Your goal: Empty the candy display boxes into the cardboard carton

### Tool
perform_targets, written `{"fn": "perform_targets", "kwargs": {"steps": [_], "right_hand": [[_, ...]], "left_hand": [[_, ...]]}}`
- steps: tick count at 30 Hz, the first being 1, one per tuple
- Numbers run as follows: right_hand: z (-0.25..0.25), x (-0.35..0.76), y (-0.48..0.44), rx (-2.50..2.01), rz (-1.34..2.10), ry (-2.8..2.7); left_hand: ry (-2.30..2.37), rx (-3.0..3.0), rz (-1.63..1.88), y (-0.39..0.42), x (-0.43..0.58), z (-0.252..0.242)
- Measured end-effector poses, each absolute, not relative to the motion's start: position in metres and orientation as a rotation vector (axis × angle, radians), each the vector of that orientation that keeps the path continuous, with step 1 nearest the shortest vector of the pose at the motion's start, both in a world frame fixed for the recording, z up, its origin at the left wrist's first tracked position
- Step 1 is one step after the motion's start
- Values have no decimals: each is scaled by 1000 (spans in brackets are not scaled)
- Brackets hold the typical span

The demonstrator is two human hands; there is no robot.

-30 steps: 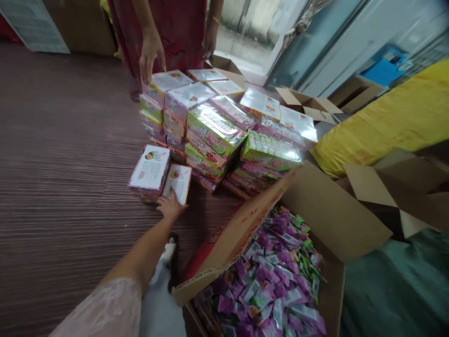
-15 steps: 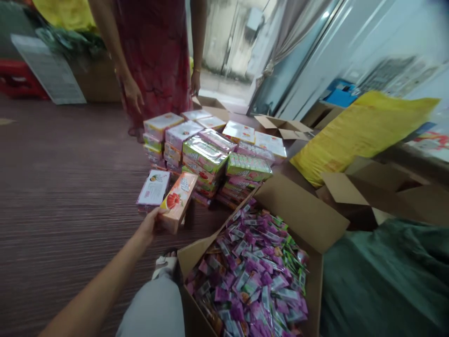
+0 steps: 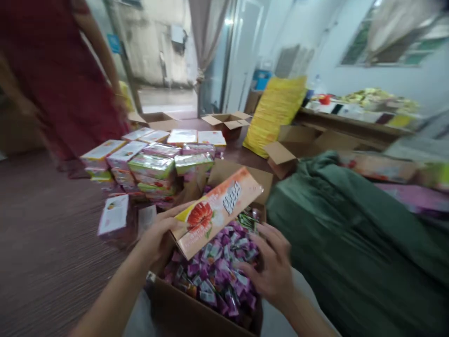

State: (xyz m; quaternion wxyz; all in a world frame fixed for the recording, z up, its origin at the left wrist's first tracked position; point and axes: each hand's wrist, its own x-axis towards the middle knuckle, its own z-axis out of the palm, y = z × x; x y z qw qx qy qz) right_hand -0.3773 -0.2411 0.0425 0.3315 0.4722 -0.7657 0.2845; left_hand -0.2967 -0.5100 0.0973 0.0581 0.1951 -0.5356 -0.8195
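Observation:
My left hand [image 3: 162,234] grips the lower left end of an orange candy box [image 3: 219,210] with a red fruit picture, holding it tilted above an open carton. That carton [image 3: 210,306] is filled with small purple and green wrapped packets [image 3: 224,267]. Over the carton's right side is my right hand [image 3: 268,262], its fingers apart and curved, with nothing seen in it. Just left of the carton, a purple and white box [image 3: 115,215] stands on the floor. Behind it, several boxes are piled up in a stack [image 3: 152,164].
A person in a red dress [image 3: 45,79] stands at the left. To my right lies a large green sack [image 3: 343,234]. Open cartons [image 3: 228,122] and a yellow sack [image 3: 277,117] stand farther back, near a doorway. A low table [image 3: 351,121] runs along the right wall.
The orange box has come from beside the stack to above the carton, in my left hand. My right hand has come into view. The view has turned right.

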Motion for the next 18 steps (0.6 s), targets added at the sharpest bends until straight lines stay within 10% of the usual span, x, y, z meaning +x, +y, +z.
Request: {"fn": "perform_targets", "kwargs": {"steps": [18], "right_hand": [[-10,-416,-271,1670,638,-2285]], "left_hand": [[-1910,1367,-2408,-532,-339,-29]]}}
